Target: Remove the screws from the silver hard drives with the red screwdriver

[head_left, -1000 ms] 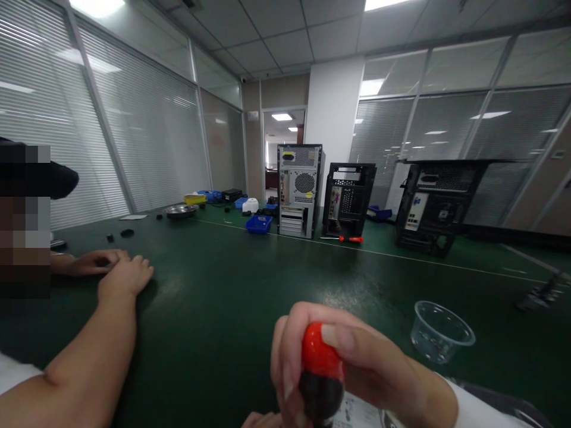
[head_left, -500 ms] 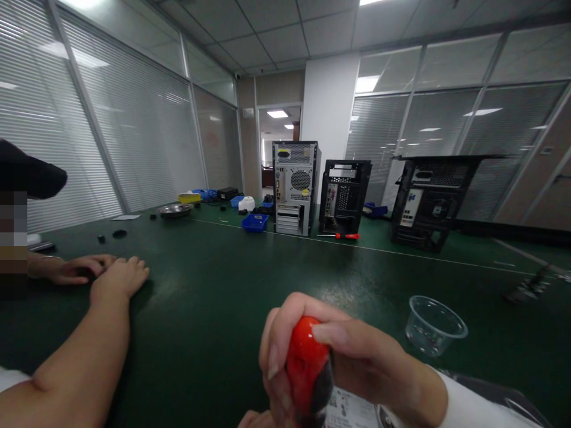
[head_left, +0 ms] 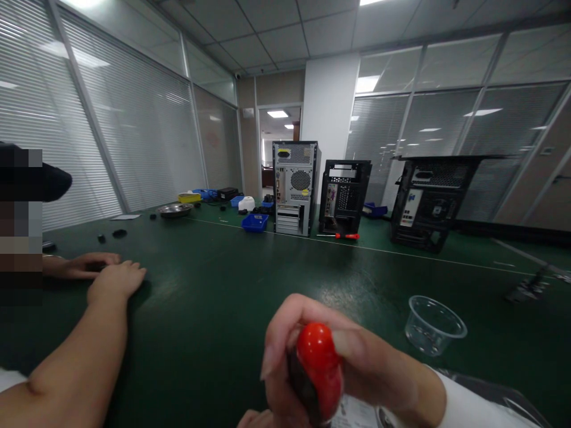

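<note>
Wrapped around the red and black handle of a screwdriver (head_left: 319, 362), my right hand (head_left: 379, 362) is low in the middle of the view. Its thumb lies against the red rounded end, and the handle stands roughly upright. The screwdriver's shaft and tip are out of sight. Beneath the hand shows part of a hard drive (head_left: 357, 414) with a white printed label. A small part of my left hand (head_left: 255, 419) shows at the bottom edge, beside the screwdriver. What its fingers do is hidden. To the right stands a clear plastic cup (head_left: 435, 327) with small metal pieces inside.
Across the green table (head_left: 200, 333) stand a computer case (head_left: 294, 187) and two black cases (head_left: 345, 196). Another red screwdriver (head_left: 348, 236) lies before them, near a blue tray (head_left: 255, 223). A co-worker's forearms (head_left: 98, 333) rest at left.
The screwdriver handle has turned in my right hand, its black part now facing left. My right fingers and thumb have shifted slightly around it. The co-worker has moved a little.
</note>
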Demonstrator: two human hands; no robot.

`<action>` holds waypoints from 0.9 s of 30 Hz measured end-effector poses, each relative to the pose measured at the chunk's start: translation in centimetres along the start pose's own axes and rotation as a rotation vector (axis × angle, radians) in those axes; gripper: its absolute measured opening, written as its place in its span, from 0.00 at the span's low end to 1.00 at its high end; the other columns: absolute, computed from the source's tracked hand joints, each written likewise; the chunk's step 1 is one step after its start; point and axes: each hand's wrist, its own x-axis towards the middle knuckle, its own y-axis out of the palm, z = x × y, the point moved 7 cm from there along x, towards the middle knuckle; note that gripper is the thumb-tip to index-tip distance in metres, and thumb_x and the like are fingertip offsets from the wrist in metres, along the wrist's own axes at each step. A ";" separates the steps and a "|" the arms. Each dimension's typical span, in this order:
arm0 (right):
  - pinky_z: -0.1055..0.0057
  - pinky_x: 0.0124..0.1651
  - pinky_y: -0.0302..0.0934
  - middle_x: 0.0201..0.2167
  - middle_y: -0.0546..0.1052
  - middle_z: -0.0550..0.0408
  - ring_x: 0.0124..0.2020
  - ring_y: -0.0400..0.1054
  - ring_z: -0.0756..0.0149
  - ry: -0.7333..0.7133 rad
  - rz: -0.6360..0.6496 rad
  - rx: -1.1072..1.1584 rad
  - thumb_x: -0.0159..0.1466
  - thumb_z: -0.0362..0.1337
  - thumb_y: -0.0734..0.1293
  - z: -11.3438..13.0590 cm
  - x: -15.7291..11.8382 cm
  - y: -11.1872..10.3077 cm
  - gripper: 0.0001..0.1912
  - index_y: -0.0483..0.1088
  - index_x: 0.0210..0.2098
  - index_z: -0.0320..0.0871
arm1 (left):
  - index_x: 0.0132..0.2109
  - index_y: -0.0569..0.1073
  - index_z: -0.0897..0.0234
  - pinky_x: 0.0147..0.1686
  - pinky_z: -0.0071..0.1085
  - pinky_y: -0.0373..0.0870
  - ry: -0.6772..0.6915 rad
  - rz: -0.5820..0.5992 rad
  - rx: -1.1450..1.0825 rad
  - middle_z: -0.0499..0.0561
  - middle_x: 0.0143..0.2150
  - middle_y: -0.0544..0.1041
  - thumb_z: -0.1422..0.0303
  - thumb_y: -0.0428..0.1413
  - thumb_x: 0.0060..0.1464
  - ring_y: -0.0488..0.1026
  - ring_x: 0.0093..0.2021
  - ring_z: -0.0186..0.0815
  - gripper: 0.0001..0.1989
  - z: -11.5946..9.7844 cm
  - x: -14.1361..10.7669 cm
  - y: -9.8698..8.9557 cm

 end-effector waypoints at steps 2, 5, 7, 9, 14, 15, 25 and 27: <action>0.76 0.32 0.58 0.28 0.71 0.56 0.25 0.62 0.73 -0.074 -0.005 -0.035 0.74 0.50 0.60 0.2 0.3 -0.1 0.22 0.73 0.47 0.36 | 0.18 0.52 0.59 0.48 0.52 0.64 -0.019 0.005 0.019 0.48 0.22 0.51 0.48 0.49 0.54 0.70 0.37 0.48 0.26 0.8 -0.4 0.2; 0.75 0.35 0.61 0.33 0.73 0.54 0.28 0.66 0.74 -0.056 -0.022 -0.043 0.71 0.47 0.67 0.2 0.3 -0.2 0.16 0.73 0.42 0.37 | 0.19 0.55 0.58 0.45 0.56 0.64 -0.206 -0.077 0.212 0.46 0.23 0.50 0.46 0.43 0.56 0.67 0.32 0.46 0.26 3.6 -1.3 0.0; 0.76 0.39 0.63 0.36 0.74 0.55 0.33 0.70 0.74 0.012 -0.021 0.000 0.67 0.44 0.74 0.1 0.0 -0.3 0.15 0.70 0.42 0.40 | 0.19 0.59 0.57 0.45 0.58 0.64 -0.317 -0.106 0.305 0.47 0.23 0.53 0.43 0.40 0.54 0.68 0.31 0.44 0.27 5.2 -1.8 -0.2; 0.77 0.41 0.64 0.37 0.74 0.56 0.36 0.71 0.75 0.077 -0.027 0.040 0.64 0.42 0.77 0.1 -0.4 -0.4 0.17 0.67 0.42 0.42 | 0.19 0.61 0.57 0.45 0.61 0.63 -0.356 -0.109 0.313 0.48 0.24 0.56 0.40 0.39 0.52 0.70 0.33 0.46 0.29 6.0 -2.0 -0.1; 0.76 0.41 0.61 0.33 0.72 0.59 0.31 0.66 0.75 0.130 -0.030 0.067 0.63 0.51 0.76 -0.1 -0.7 -0.4 0.23 0.68 0.45 0.42 | 0.18 0.60 0.58 0.45 0.59 0.65 -0.249 -0.177 0.204 0.45 0.22 0.51 0.40 0.46 0.51 0.71 0.32 0.45 0.28 4.7 -2.0 -0.6; 0.76 0.39 0.61 0.33 0.72 0.58 0.30 0.65 0.74 0.100 -0.026 0.051 0.66 0.53 0.73 -0.1 -0.5 -0.3 0.23 0.70 0.46 0.41 | 0.18 0.58 0.58 0.44 0.56 0.65 -0.239 -0.192 0.191 0.45 0.22 0.49 0.40 0.46 0.52 0.70 0.32 0.45 0.29 4.4 -2.0 -0.7; 0.78 0.44 0.61 0.38 0.72 0.58 0.36 0.69 0.77 0.137 -0.030 0.026 0.61 0.39 0.80 0.1 0.0 0.0 0.20 0.65 0.40 0.42 | 0.26 0.73 0.55 0.45 0.53 0.64 -0.200 0.204 -0.248 0.54 0.29 0.68 0.37 0.45 0.54 0.76 0.49 0.50 0.29 1.9 -0.8 2.4; 0.80 0.42 0.60 0.38 0.72 0.59 0.35 0.68 0.79 0.163 -0.013 0.051 0.60 0.35 0.81 0.1 -0.2 0.2 0.23 0.62 0.40 0.44 | 0.25 0.72 0.56 0.47 0.54 0.63 -0.204 0.249 -0.299 0.54 0.28 0.67 0.39 0.47 0.55 0.76 0.50 0.50 0.28 1.6 -0.9 2.7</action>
